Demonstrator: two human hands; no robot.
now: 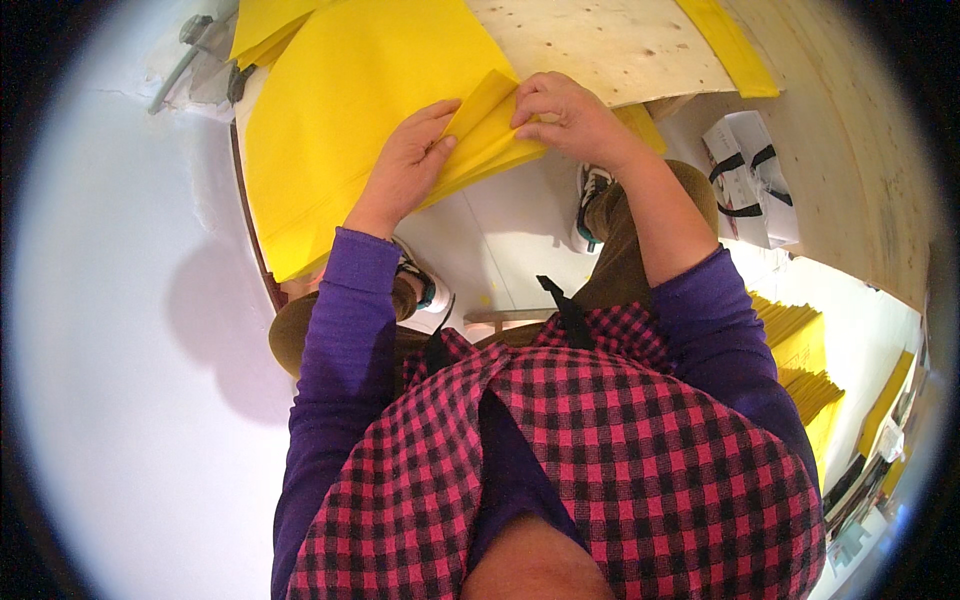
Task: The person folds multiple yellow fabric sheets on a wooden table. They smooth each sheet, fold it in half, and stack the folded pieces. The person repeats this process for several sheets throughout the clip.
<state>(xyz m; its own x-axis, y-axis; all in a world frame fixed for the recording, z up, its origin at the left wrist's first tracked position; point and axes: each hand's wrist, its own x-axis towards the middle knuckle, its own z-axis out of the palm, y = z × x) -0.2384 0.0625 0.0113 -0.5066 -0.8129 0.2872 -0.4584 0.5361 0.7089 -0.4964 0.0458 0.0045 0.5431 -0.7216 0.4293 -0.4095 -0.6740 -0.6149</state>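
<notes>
A large yellow sheet [340, 110] of thin fabric or paper lies over the edge of a plywood board [600, 45]. Both hands work a folded corner of it. My left hand [408, 165] presses flat on the sheet beside the fold, fingers pinching its lower edge. My right hand [565, 118] grips the folded yellow flap [485, 130] from the other side, fingers curled over its top. The two hands sit close together, the fold between them.
More yellow sheets [730, 45] lie on the plywood at the upper right. A stack of folded yellow pieces [800, 360] sits at the right on the white floor [130, 330]. A white bundle with black straps [750, 175] lies nearby. Feet in sneakers [590, 195] stand below the board.
</notes>
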